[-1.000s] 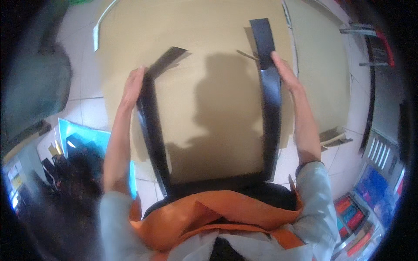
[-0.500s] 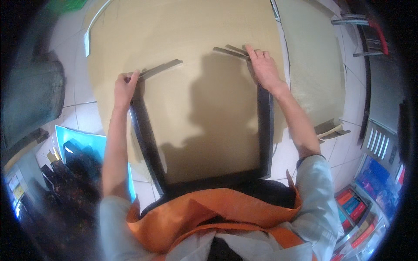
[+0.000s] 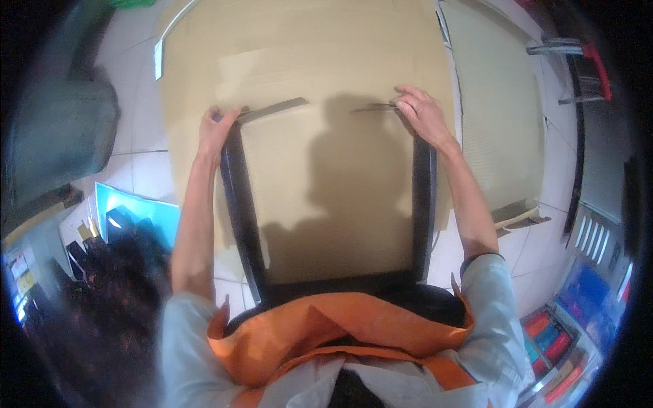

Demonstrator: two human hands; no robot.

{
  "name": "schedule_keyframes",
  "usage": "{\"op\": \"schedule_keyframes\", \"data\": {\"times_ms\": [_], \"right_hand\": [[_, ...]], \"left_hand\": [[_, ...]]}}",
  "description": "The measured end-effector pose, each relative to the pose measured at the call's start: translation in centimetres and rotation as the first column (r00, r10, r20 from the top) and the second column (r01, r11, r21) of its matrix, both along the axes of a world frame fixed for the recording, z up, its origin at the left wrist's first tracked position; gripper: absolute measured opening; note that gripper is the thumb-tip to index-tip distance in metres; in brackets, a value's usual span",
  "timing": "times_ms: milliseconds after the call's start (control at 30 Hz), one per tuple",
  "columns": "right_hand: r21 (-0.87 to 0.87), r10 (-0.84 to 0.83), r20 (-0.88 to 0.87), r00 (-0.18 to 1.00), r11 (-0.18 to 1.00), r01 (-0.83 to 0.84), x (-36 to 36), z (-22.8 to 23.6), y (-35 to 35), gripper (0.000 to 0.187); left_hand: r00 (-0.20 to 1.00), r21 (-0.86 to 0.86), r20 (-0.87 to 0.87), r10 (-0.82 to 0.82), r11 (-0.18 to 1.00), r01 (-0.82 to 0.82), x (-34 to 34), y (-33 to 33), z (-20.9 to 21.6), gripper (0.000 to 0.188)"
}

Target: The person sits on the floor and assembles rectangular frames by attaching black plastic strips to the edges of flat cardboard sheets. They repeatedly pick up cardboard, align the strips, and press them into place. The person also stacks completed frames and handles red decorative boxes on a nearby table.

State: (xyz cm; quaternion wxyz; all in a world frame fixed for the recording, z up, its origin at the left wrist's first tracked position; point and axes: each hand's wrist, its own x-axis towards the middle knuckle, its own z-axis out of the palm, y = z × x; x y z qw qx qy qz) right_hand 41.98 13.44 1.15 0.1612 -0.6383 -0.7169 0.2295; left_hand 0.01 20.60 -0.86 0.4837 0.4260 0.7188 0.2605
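Observation:
A dark three-sided frame lies in front of me, its left bar [image 3: 239, 197] and right bar [image 3: 422, 197] running away from a near bar [image 3: 333, 285] at my waist. At the far left corner, my left hand [image 3: 218, 129] pinches one end of a short dark strip [image 3: 277, 109] that slants inward. At the far right corner, my right hand [image 3: 423, 117] has its thumb and fingers closed around thin dark strips [image 3: 374, 107] pointing inward. A gap separates the two sides' strip ends. My fingers partly hide both corners.
Brown cardboard [image 3: 286, 61] lies beneath the frame, with another sheet [image 3: 500, 115] to its right. A blue panel [image 3: 153, 221] and dark clutter sit at left. Red-handled metal equipment [image 3: 592, 61] stands far right, above a shelf of colourful boxes [image 3: 547, 333].
The whole view has shifted, with the frame and both hands now farther right in it. My right hand has turned, and its strips lie flatter and closer together.

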Motion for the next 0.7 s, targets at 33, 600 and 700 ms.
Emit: {"op": "schedule_keyframes", "data": {"times_ms": [33,600,700], "right_hand": [[0.002,-0.043,-0.075,0.996,0.999,0.043,0.2,0.1,-0.1,0.029],[0.143,-0.347,-0.480,0.806,0.875,0.462,0.7,-2.4,-3.0,0.043],[0.176,-0.325,-0.531,0.783,0.861,0.477,1.0,-2.8,-3.2,0.034]], "left_hand": [[0.999,-0.001,-0.025,-0.023,1.000,0.023,0.8,-0.2,0.9,0.065],[0.961,0.645,-0.016,-0.275,0.732,0.220,0.2,-2.6,0.6,0.017],[0.931,0.553,0.157,-0.329,0.810,0.194,0.7,-3.0,1.4,0.015]]}}
